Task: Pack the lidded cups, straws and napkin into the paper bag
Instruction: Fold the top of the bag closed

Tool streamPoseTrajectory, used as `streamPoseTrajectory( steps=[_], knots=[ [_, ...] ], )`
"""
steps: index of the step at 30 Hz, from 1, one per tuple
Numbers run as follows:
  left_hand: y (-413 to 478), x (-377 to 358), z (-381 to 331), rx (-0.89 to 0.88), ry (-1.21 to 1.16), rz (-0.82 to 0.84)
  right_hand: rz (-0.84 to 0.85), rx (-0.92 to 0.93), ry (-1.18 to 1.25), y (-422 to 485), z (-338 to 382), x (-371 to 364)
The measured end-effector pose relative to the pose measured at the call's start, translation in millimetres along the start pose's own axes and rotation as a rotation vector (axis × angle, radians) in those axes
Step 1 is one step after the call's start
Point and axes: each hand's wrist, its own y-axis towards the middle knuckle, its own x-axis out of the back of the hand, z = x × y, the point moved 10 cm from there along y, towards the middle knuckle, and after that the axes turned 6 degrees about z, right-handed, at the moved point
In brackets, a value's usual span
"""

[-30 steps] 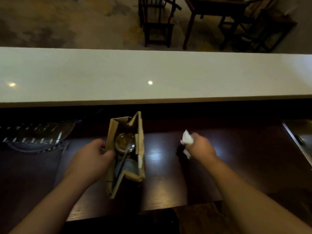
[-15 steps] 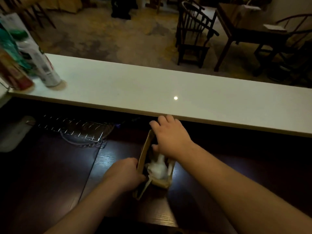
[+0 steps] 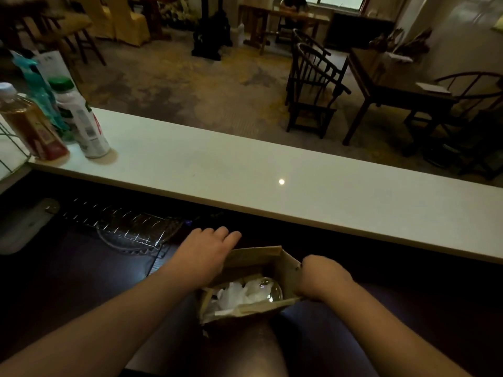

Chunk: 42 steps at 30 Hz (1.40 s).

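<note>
A brown paper bag (image 3: 261,258) stands open on the dark wooden counter, near its front edge. Inside it lies a crumpled white napkin (image 3: 235,293) on top of a clear domed cup lid (image 3: 269,291); the straws and the rest of the cups are hidden. My left hand (image 3: 206,254) rests against the bag's left wall with fingers stretched along its far rim. My right hand (image 3: 321,276) is closed on the bag's right edge.
A white raised ledge (image 3: 272,183) runs across behind the counter. Bottles (image 3: 81,118) stand at its left end. A wire rack (image 3: 128,227) lies on the counter to the left. Chairs and tables stand in the room beyond.
My right hand left the napkin in the bag and moved to the bag's right edge. My left hand shifted to the far left rim. The bag now sits wider open.
</note>
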Motion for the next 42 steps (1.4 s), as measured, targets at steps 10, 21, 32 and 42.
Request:
streamPoseTrajectory(
  steps=[10,21,32,42],
  knots=[
    [-27.1,-0.8,-16.8,0.005,-0.157,-0.024,-0.563,0.643,-0.396,-33.3,97.5,34.7],
    [-77.8,-3.0,-36.8,0.034,-0.260,0.125,-0.406,0.686,-0.132,-32.7,85.3,44.2],
    [-64.7,15.2,-31.4,0.082,-0.225,-0.117,-0.311,0.866,-0.067,-49.8,74.2,26.2],
    [-72.4,13.9,-35.6,-0.023,-0.226,-0.247,-0.191,0.792,0.224,-27.9,60.0,19.9]
  ],
)
